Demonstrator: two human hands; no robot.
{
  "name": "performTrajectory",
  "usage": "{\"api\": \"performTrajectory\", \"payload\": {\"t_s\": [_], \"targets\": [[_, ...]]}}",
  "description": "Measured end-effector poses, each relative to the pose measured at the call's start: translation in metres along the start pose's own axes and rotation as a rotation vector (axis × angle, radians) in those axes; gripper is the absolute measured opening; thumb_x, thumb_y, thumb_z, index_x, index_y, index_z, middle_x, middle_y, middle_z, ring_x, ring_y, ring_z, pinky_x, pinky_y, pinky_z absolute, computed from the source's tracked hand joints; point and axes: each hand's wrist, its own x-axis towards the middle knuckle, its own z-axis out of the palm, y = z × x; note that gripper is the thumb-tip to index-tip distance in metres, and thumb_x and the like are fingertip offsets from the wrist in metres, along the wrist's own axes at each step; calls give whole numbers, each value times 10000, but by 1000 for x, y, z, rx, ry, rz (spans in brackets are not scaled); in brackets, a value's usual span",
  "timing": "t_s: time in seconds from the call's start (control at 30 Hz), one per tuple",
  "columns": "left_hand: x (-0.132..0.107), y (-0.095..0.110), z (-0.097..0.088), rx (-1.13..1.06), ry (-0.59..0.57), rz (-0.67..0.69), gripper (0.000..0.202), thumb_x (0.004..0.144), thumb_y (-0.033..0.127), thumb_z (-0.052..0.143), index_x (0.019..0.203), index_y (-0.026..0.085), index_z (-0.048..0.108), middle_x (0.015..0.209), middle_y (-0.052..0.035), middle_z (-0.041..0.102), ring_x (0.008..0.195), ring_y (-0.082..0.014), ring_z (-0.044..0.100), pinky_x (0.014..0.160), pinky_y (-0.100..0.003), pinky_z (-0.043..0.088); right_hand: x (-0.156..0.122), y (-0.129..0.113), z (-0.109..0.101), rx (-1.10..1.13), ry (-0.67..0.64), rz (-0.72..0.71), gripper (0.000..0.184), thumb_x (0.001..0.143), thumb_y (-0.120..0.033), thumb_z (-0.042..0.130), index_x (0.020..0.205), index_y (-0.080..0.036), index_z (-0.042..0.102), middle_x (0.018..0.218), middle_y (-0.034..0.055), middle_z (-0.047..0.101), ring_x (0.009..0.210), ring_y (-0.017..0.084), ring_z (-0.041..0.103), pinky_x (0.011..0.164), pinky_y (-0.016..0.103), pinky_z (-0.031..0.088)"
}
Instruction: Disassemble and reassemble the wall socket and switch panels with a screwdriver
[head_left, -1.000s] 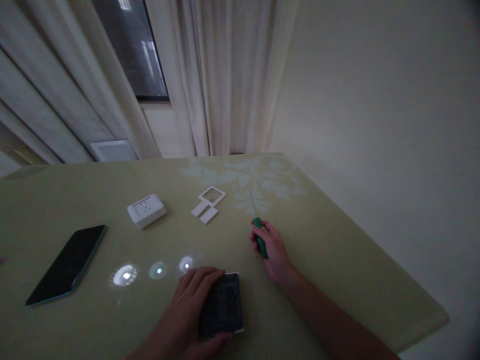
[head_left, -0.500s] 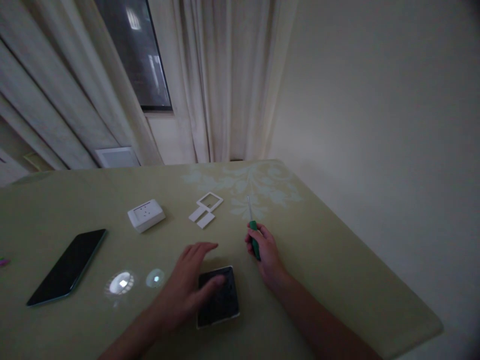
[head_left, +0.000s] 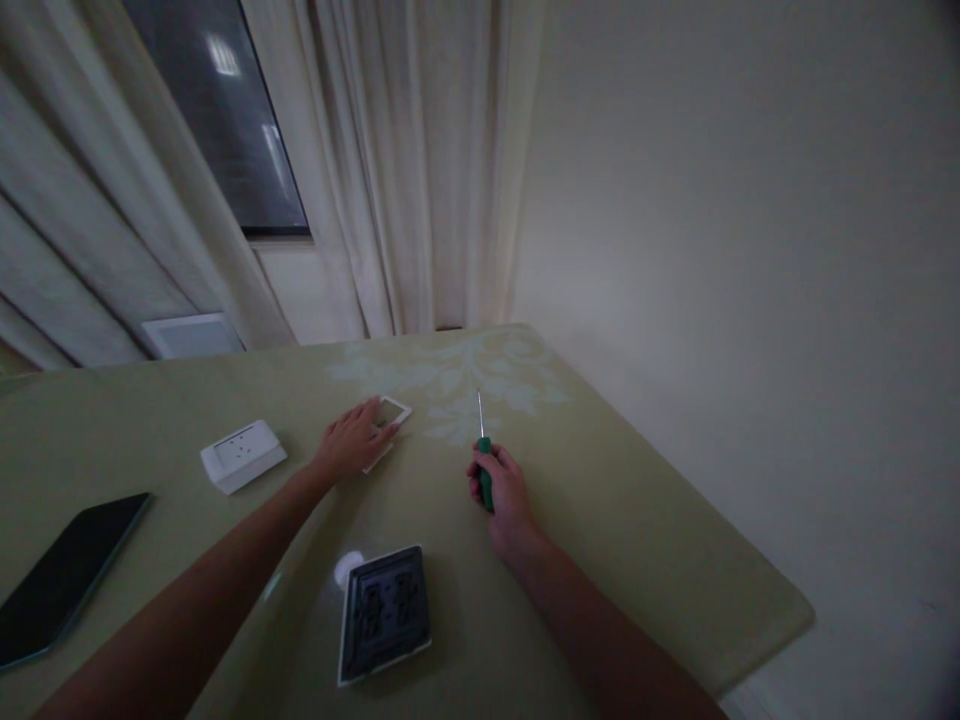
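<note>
While my right grip (head_left: 504,495) is closed round the green handle of a screwdriver (head_left: 484,450), thumb laid along it, my left grip (head_left: 350,440) is spread, thumb parted from the fingers. Landmark for positions: the dark-backed panel (head_left: 386,612) with the white rim.

Left: beyond the panel, over a white frame (head_left: 407,409) and a flat white strip (head_left: 379,460), both partly covered by the hand. Thumb and fingers overlap the frame in view; contact cannot be told, and the palm side is hidden.

Right: beyond the panel and to its right. Shaft points away from me, its tip over the pale leaf pattern (head_left: 517,385); whether it touches the surface cannot be told.

Panel: lies on the desk (head_left: 645,540), between my two forearms and touched by neither hand.

Edges and room: desk's right edge slants well to the right of the panel, past my right forearm; far edge lies well beyond it, with curtains (head_left: 450,200) behind. A wide stretch of desk separates screwdriver and right edge. Beyond the panel to its left sits a white socket box (head_left: 244,455); farther left, a dark tablet-like device (head_left: 67,575).
</note>
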Motion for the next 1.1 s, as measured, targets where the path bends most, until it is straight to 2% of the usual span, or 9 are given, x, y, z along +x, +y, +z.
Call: {"api": "performTrajectory", "payload": {"t_s": [0.1,0.3,0.43,0.67,0.83,1.1], "targets": [[14,-6,0,9,-7,-48,721,1062,590,549,1651,187,445,1612,-212,611,1453,-402,611,1151,-516,487,-1,2,2,7,-2,18,272,663,-390,819,847,-235,693,669,-24,641,560,125,516,521,256,363],[35,-20,-10,25,-61,-46,638,1025,557,712,1522,176,593,1539,-166,648,1370,-352,649,1153,-572,501,-1,6,4,16,-13,37,272,675,-402,818,842,-237,679,661,-23,634,553,128,510,518,261,352],[41,-24,-23,42,-99,-20,540,1022,525,748,1430,182,661,1466,-141,687,1301,-333,681,1113,-561,539,-1,8,5,20,-19,34,274,680,-398,811,859,-232,687,667,-24,634,550,123,508,524,260,347],[42,-17,-33,109,-39,-43,310,1072,420,711,1270,183,725,1392,-112,708,1256,-308,689,1084,-546,562,-1,10,6,20,-23,24,272,697,-406,829,860,-242,685,673,-18,641,560,134,521,528,267,359],[41,-13,-32,128,-9,-55,294,1066,385,726,1281,184,718,1390,-109,703,1255,-308,688,1074,-547,576,-1,10,6,23,-26,22,256,704,-390,820,861,-240,684,681,-20,643,559,128,521,530,264,363],[37,-6,-36,104,-27,-112,287,1068,378,729,1277,181,722,1353,-104,724,1214,-298,715,1046,-530,600,-1,11,7,23,-23,16,235,712,-367,813,859,-234,688,668,-25,639,546,119,523,522,252,356]]}}
